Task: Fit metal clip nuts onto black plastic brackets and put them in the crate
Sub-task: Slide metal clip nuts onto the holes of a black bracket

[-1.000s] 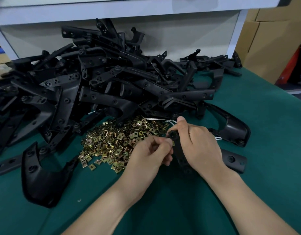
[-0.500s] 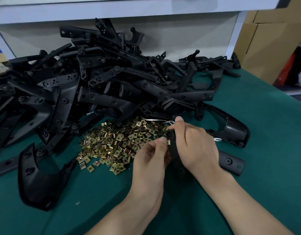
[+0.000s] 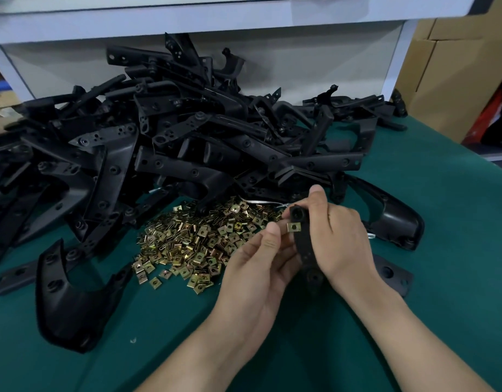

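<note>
My right hand (image 3: 333, 236) grips a black plastic bracket (image 3: 303, 241) upright above the green table, thumb at its top end. A brass clip nut (image 3: 294, 227) sits on the bracket's left edge just below its top hole. My left hand (image 3: 261, 258) is beside it, thumb and fingertips right next to the nut; whether they touch it I cannot tell. A heap of loose clip nuts (image 3: 198, 241) lies on the table left of my hands. No crate is in view.
A big pile of black brackets (image 3: 187, 142) fills the back and left of the green table (image 3: 442, 222). One curved bracket (image 3: 71, 301) lies front left, another (image 3: 394, 222) right of my hands. Cardboard boxes (image 3: 453, 75) stand at the far right.
The bracket has been raised and turned more upright. The clip nut now shows on its left edge, and my left hand's fingers have eased back from it.
</note>
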Demonstrator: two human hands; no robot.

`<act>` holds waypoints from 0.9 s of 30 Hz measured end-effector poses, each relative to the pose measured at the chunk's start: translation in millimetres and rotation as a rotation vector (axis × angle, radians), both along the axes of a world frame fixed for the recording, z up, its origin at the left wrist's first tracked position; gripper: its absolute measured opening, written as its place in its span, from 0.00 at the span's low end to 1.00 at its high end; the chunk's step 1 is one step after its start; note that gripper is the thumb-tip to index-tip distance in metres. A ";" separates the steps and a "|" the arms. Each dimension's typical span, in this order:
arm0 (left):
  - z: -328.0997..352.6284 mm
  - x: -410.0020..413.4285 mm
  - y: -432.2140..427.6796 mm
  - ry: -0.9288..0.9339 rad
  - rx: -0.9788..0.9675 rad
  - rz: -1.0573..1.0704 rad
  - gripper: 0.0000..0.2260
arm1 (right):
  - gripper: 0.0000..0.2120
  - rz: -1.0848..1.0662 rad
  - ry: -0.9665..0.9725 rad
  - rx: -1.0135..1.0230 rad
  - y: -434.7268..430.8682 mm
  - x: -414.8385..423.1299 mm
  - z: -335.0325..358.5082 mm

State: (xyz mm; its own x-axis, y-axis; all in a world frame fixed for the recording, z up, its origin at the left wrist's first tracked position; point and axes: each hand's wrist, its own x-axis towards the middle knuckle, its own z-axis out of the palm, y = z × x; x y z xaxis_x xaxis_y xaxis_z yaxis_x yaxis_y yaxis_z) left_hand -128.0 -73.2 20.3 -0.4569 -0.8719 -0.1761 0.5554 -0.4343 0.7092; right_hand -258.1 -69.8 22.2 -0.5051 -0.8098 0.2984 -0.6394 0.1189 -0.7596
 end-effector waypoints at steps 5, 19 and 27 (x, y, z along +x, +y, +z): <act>-0.7 2.5 -3.0 -0.011 0.070 -0.076 0.16 | 0.36 0.036 0.024 -0.002 1.7 4.7 -1.0; -3.3 0.7 -1.9 0.000 0.066 -0.097 0.14 | 0.35 -0.007 0.060 -0.034 2.8 8.5 -3.6; -8.2 -3.3 -2.5 0.016 0.096 -0.076 0.14 | 0.34 -0.015 0.089 -0.013 2.7 9.5 -4.2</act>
